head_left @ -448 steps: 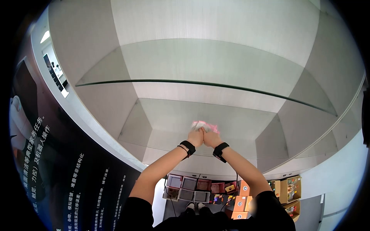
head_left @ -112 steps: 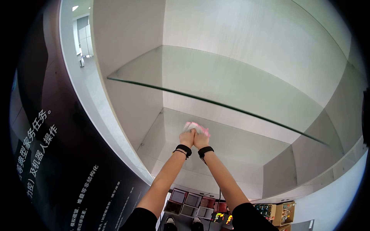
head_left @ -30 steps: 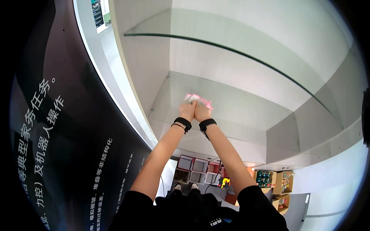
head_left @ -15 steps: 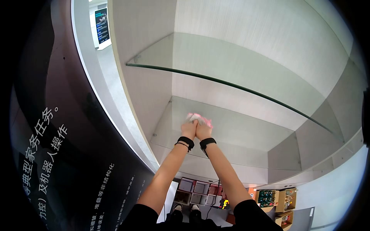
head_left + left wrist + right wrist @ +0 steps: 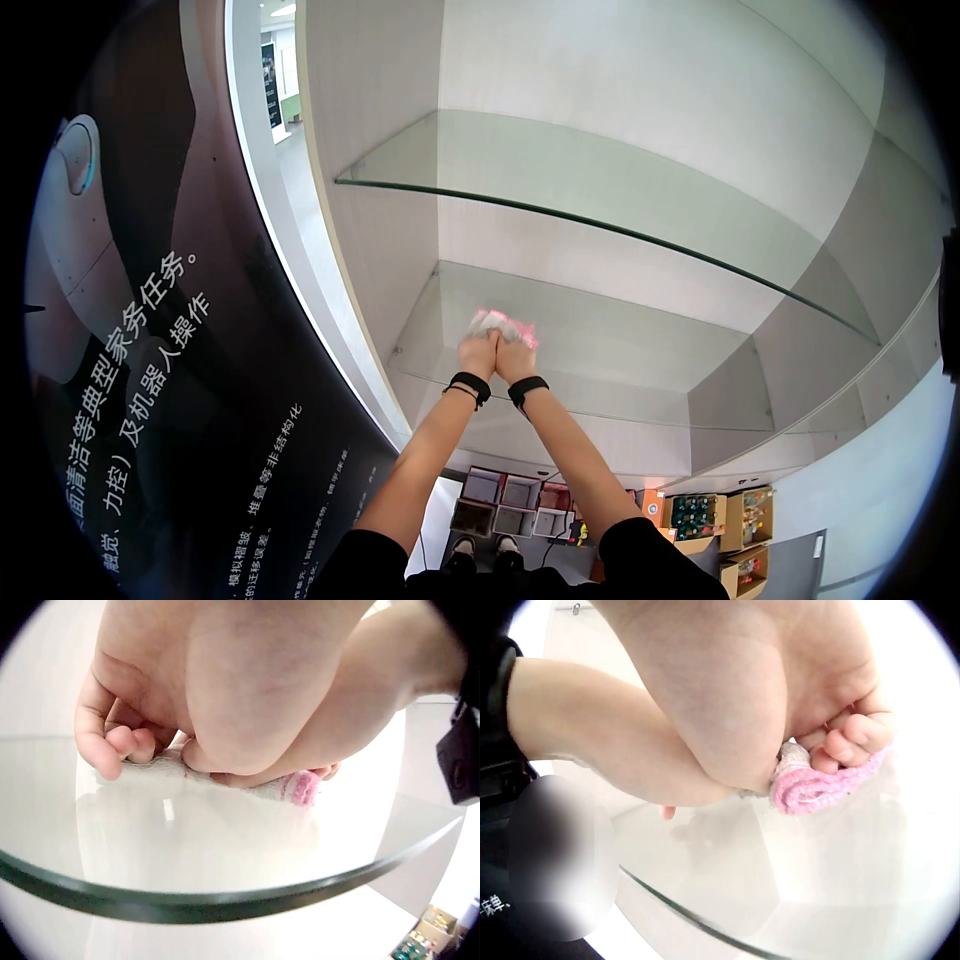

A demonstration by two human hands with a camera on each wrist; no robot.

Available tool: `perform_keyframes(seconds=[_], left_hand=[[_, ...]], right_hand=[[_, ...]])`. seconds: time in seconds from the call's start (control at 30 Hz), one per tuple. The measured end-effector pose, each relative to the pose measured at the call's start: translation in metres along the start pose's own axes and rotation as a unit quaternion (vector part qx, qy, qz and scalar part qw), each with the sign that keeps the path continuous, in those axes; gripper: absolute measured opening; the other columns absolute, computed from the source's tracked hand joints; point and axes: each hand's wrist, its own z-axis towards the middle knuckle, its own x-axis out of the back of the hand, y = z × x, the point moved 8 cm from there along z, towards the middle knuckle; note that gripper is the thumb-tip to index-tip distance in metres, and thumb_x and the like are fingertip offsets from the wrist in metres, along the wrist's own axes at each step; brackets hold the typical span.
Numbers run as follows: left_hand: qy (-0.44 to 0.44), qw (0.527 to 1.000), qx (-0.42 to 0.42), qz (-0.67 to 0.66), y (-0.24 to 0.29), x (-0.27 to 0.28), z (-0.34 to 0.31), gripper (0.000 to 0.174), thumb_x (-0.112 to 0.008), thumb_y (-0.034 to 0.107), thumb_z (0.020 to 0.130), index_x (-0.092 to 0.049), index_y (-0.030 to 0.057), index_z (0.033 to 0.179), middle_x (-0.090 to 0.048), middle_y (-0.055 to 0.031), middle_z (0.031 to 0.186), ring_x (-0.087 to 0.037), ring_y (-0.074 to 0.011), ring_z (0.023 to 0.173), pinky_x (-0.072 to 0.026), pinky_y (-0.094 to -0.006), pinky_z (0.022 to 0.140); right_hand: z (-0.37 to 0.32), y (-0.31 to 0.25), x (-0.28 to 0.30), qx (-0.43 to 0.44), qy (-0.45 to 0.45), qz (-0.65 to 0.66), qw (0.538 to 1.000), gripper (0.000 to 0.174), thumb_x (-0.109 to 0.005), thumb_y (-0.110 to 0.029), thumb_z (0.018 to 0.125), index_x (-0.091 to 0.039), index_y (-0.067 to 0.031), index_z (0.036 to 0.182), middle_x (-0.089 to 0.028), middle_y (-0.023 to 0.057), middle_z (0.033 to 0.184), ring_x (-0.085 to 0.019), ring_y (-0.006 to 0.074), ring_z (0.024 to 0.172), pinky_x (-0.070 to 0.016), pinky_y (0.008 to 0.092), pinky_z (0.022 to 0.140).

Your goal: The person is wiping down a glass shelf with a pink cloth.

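Observation:
Side by side, my left hand point(image 5: 478, 354) and right hand point(image 5: 515, 360) grip a folded white cloth with pink edging point(image 5: 526, 334) against the lower glass shelf point(image 5: 630, 335). They are toward the shelf's left end. In the left wrist view, the left hand's fingers curl over the white part of the cloth point(image 5: 262, 784), and its pink end sticks out beside the other hand. The right wrist view has the rolled pink edge point(image 5: 810, 791) below the right hand's curled fingers. Much of the cloth is hidden under both hands.
An upper glass shelf point(image 5: 600, 185) with a green front edge spans the cabinet above the hands. The cabinet's left side panel point(image 5: 375, 100) stands close by, next to a black printed board point(image 5: 150, 400). Grey bins point(image 5: 520, 490) and cardboard boxes point(image 5: 748, 515) sit on the floor below.
Compared with the oldest frame, both hands and the cloth are farther left along the lower shelf. Over the last second they shift only slightly, while the head view tilts. The grip stays the same.

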Motion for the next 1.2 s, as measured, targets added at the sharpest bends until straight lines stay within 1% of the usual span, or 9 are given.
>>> perform_keyframes(seconds=[0.2,0.33,0.47,0.53,0.73,0.83,0.97,1.03,1.2], left_hand=[[0.003,1.0,-0.002,0.017,0.002,0.006,-0.01,0.029,-0.039,0.02,0.07,-0.035,0.0103,0.098,-0.055,-0.0046,0.063,-0.055,-0.0207,0.057,-0.0409,-0.0317,0.051],[-0.034,0.999,0.014,0.015,0.002,0.003,-0.01,0.032,-0.039,0.02,0.07,-0.033,0.0107,0.1,-0.056,-0.0044,0.064,-0.055,-0.0204,0.059,-0.0415,-0.0314,0.052],[-0.016,0.999,0.0,0.045,0.004,-0.002,-0.008,0.03,-0.038,0.019,0.072,-0.034,0.0101,0.1,-0.054,-0.0015,0.058,-0.054,-0.0163,0.052,-0.0405,-0.0296,0.047],[0.001,0.999,0.006,0.043,0.002,-0.001,-0.007,0.03,-0.039,0.019,0.071,-0.034,0.0108,0.099,-0.055,-0.0006,0.059,-0.054,-0.0155,0.052,-0.0405,-0.0291,0.045],[0.007,1.0,0.009,0.022,0.001,0.001,-0.006,0.025,-0.041,0.021,0.069,-0.036,0.013,0.092,-0.054,-0.0025,0.058,-0.055,-0.0179,0.052,-0.0412,-0.0299,0.044],[0.015,1.0,0.011,0.023,0.0,0.0,-0.007,0.025,-0.04,0.022,0.07,-0.037,0.013,0.092,-0.054,-0.0025,0.057,-0.054,-0.018,0.052,-0.0411,-0.03,0.043],[0.039,0.999,0.013,0.013,-0.001,0.002,-0.009,0.025,-0.04,0.022,0.07,-0.037,0.0125,0.092,-0.054,-0.0028,0.057,-0.054,-0.0179,0.051,-0.041,-0.0299,0.043],[0.027,0.999,0.012,0.021,0.0,0.004,-0.009,0.025,-0.039,0.022,0.07,-0.037,0.0118,0.092,-0.054,-0.0029,0.056,-0.054,-0.018,0.05,-0.0409,-0.0303,0.042],[0.047,0.999,0.002,0.01,0.001,0.009,-0.01,0.028,-0.041,0.02,0.069,-0.036,0.0112,0.095,-0.053,-0.0045,0.055,-0.053,-0.0201,0.048,-0.0411,-0.0318,0.042]], right_hand=[[-0.007,-0.003,0.0,0.012,-0.012,0.024,1.0,0.036,-0.029,-0.019,0.074,-0.031,-0.0155,0.11,-0.057,0.0062,0.068,-0.055,0.0218,0.061,-0.0395,0.0376,0.066],[-0.005,-0.001,-0.01,0.006,-0.035,0.034,0.999,0.038,-0.025,-0.019,0.075,-0.029,-0.0133,0.113,-0.057,0.0075,0.069,-0.055,0.0219,0.065,-0.0067,0.0442,0.09],[-0.002,0.001,-0.013,0.025,0.017,-0.008,0.999,0.034,-0.029,-0.02,0.075,-0.03,-0.0228,0.108,-0.056,0.008,0.07,-0.055,0.0222,0.064,-0.0096,0.0486,0.088],[-0.001,-0.001,-0.015,0.035,0.022,0.023,0.999,0.034,-0.028,-0.019,0.075,-0.03,-0.0212,0.108,-0.056,0.0074,0.067,-0.055,0.0215,0.063,0.0005,0.0502,0.088],[-0.004,-0.004,-0.003,0.023,-0.02,0.02,0.999,0.034,-0.023,-0.018,0.076,-0.035,-0.0125,0.107,-0.057,0.0083,0.071,-0.055,0.0228,0.066,0.001,0.0446,0.09],[-0.006,-0.006,0.0,0.019,-0.042,-0.015,0.999,0.035,-0.025,-0.018,0.076,-0.033,-0.0128,0.109,-0.057,0.0071,0.07,-0.055,0.0222,0.063,-0.0182,0.0422,0.087],[0.001,0.002,-0.018,-0.019,-0.037,0.039,0.998,0.036,-0.029,-0.019,0.075,-0.027,-0.0164,0.111,-0.056,0.0087,0.065,-0.055,0.0232,0.059,-0.0226,0.0451,0.085],[-0.003,-0.002,-0.007,-0.007,-0.03,0.01,0.999,0.037,-0.03,-0.019,0.075,-0.026,-0.0156,0.112,-0.056,0.0086,0.065,-0.055,0.0227,0.057,-0.0388,0.0394,0.069],[-0.006,-0.005,0.003,0.004,-0.004,-0.014,1.0,0.039,-0.027,-0.02,0.076,-0.028,-0.0153,0.114,-0.057,0.0053,0.067,-0.055,0.0212,0.057,-0.0412,0.0359,0.058]])
